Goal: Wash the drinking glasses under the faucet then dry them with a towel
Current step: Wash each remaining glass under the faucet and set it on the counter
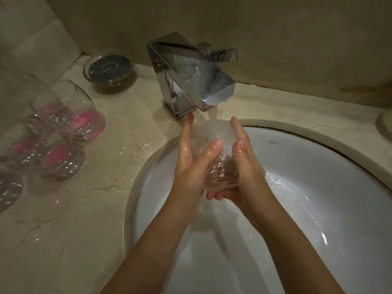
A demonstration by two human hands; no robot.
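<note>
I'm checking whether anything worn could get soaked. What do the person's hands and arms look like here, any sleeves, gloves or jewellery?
The left hand and the right hand are bare and glisten with water. No gloves, rings, watch or bracelets show. Both forearms are uncovered as far as the frame's bottom edge, so no sleeve is in view.

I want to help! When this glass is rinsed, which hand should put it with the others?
Probably the left hand. The other glasses stand on the counter to the left of the sink, nearer that hand. Both hands hold the glass now, so the right hand would just let go.
</note>
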